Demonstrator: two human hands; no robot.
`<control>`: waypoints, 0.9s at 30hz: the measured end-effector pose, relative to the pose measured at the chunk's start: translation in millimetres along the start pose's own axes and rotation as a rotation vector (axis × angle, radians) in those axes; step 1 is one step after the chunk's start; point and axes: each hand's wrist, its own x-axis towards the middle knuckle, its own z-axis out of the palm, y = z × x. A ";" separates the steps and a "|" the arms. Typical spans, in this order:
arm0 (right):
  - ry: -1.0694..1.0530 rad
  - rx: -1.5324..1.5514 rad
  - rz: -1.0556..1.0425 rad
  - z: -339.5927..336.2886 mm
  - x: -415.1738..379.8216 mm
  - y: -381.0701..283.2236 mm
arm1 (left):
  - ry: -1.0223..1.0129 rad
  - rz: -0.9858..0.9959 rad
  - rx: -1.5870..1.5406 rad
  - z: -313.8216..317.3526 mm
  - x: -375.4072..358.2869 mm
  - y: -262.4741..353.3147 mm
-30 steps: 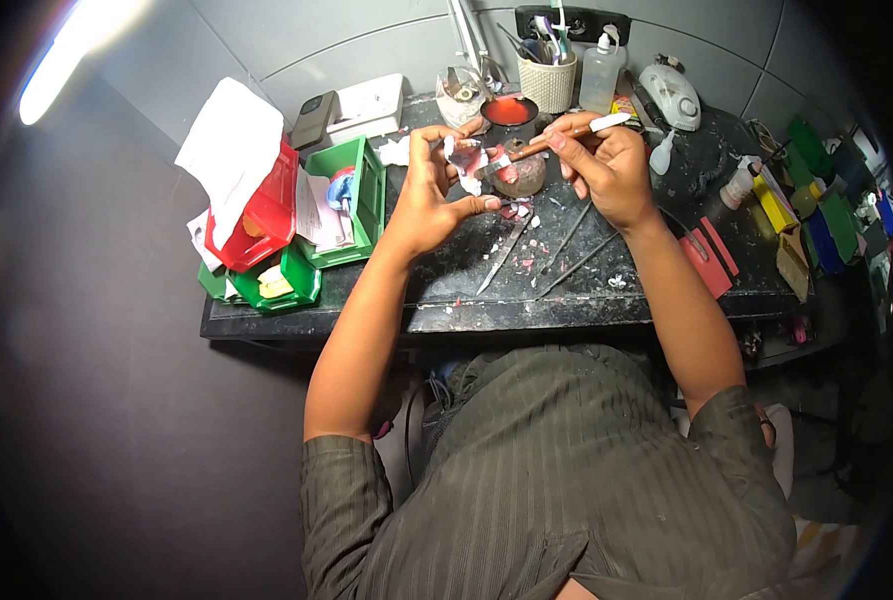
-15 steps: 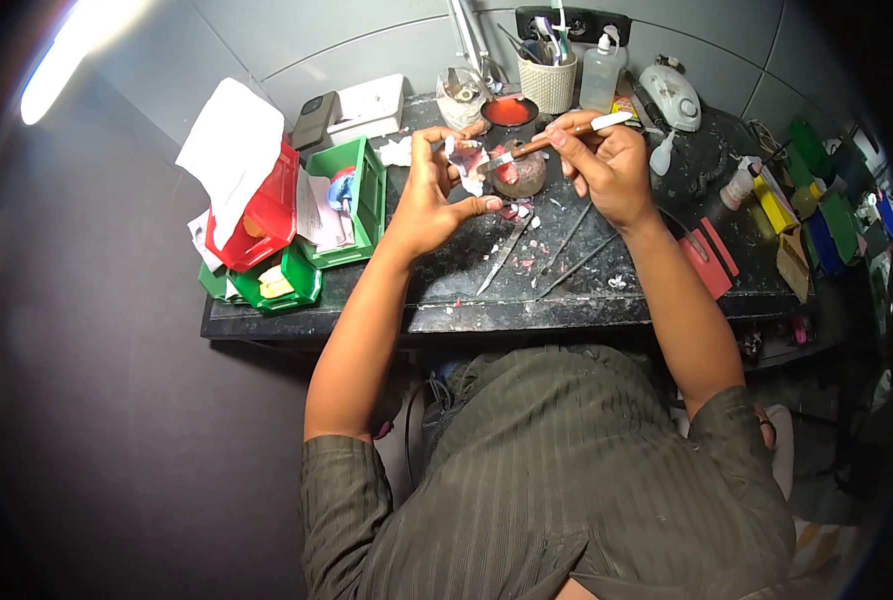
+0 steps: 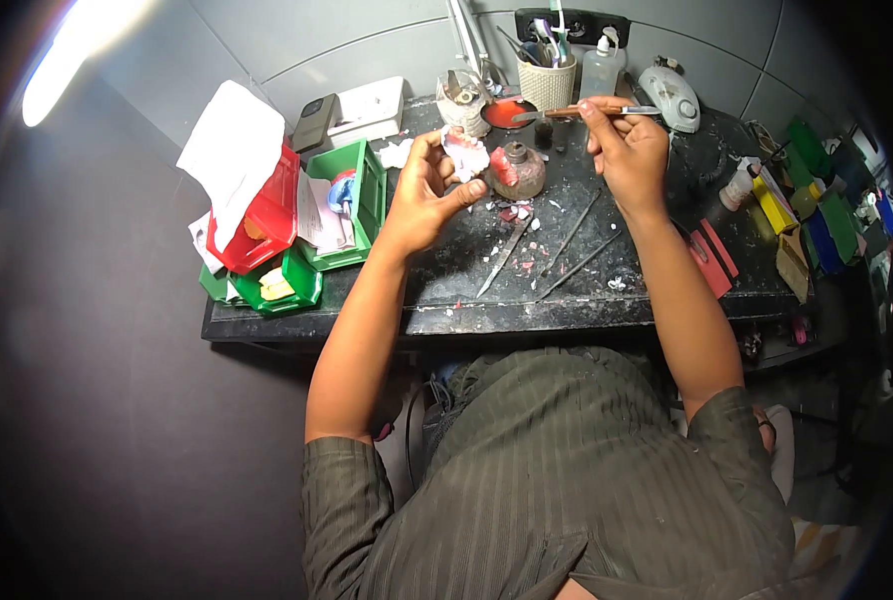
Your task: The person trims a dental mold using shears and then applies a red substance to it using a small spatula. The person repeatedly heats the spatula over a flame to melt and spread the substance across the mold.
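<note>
My left hand (image 3: 425, 197) grips a small white-and-pink moulded piece (image 3: 466, 157) between thumb and fingers. My right hand (image 3: 628, 155) pinches a brown-handled metal tool (image 3: 592, 111), whose flat tip lies over the dark round dish of red material (image 3: 508, 113). Between the hands stands a squat round burner (image 3: 518, 171) with a red patch on its side and a dark cap piece (image 3: 544, 131) close behind it. A slim metal tool (image 3: 507, 255) and two thin dark rods (image 3: 579, 266) rest on the black bench among white and red crumbs.
Green (image 3: 372, 205) and red (image 3: 272, 215) bins with papers stand at left. Along the back are a white tray (image 3: 372, 108), a glass jar (image 3: 462, 103), a woven cup of brushes (image 3: 547, 84) and a clear bottle (image 3: 599, 78). Red sheets (image 3: 710, 262) lie at right.
My right hand has moved the tool's tip away from the moulded piece to the red dish, and the tool now points more level. My left hand has tilted the piece slightly.
</note>
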 end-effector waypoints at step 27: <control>-0.327 0.178 -0.046 16.1 -21.5 -19.7 | 0.001 -0.006 -0.056 1.9 0.9 6.9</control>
